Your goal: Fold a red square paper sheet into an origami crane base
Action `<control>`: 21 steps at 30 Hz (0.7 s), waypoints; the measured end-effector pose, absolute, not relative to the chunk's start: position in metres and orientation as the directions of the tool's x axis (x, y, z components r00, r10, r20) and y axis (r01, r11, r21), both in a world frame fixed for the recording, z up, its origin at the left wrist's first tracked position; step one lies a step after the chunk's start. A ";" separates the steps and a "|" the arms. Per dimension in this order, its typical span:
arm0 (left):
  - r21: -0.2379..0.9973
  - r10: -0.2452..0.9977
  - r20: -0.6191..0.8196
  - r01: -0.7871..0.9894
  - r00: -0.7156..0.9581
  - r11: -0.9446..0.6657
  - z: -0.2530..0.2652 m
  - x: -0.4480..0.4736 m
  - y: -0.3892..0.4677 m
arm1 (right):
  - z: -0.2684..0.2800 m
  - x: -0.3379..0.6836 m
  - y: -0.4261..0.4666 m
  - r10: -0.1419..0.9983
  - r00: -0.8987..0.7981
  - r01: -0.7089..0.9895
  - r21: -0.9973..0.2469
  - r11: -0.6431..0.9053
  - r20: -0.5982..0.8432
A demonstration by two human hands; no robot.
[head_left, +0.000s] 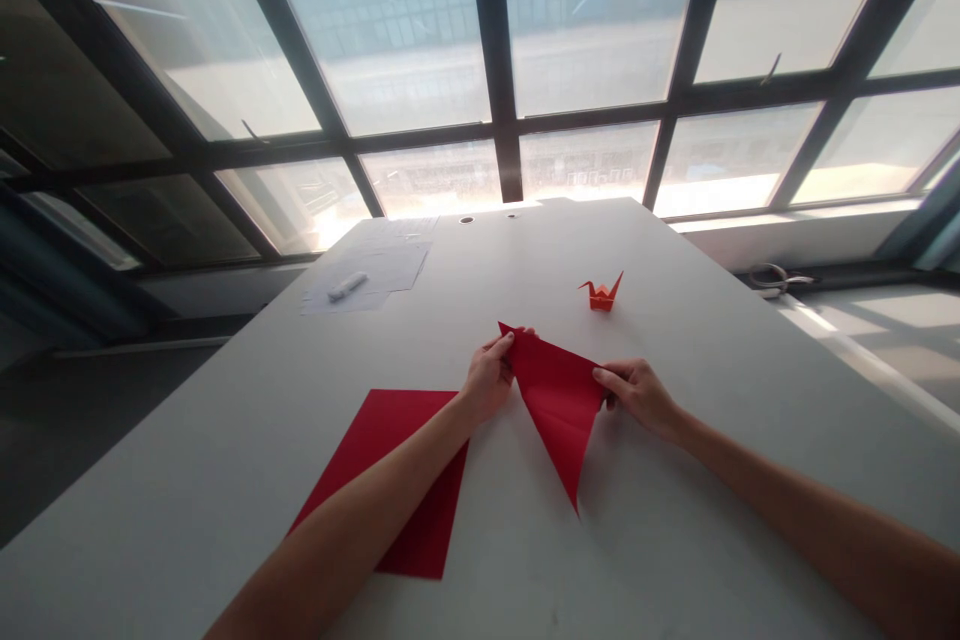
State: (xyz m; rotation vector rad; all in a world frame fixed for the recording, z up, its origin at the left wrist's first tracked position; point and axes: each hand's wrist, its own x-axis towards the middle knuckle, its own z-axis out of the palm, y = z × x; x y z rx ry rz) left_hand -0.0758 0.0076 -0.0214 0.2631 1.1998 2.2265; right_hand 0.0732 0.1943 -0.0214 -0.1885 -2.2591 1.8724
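A sheet of red paper (559, 395), folded into a triangle, hangs between my two hands with one point facing down toward me. My left hand (491, 375) pinches it near the upper left corner, thumb on top. At the right corner, my right hand (636, 392) grips the paper between thumb and fingers. Under my left forearm lies a flat stack or sheet of red paper (420, 510), partly covered by the arm. A small orange-red origami crane (601, 294) stands on the table beyond my right hand.
The white table (525, 270) runs away toward a large window (585, 20) with dark frames. White papers (405, 265) with a white roundish object (348, 286) on them lie at the far left. A coiled cable (772, 278) sits off the table at right.
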 end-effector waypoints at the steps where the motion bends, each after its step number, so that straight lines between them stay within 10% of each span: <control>1: 0.811 0.559 -0.097 -0.391 -0.824 -0.436 -0.023 -0.077 0.008 | -0.022 0.073 0.194 0.219 -0.973 -0.032 -0.981 0.190 0.074; 16: 0.775 0.443 -0.076 -0.333 -0.893 -0.538 -0.018 -0.083 0.006 | -0.016 0.075 0.191 0.214 -0.975 -0.009 -0.974 0.228 0.059; 21: 0.765 0.624 -0.125 -0.475 -0.771 -0.434 -0.017 -0.077 0.005 | -0.016 0.075 0.191 0.241 -0.969 -0.005 -0.978 0.210 0.057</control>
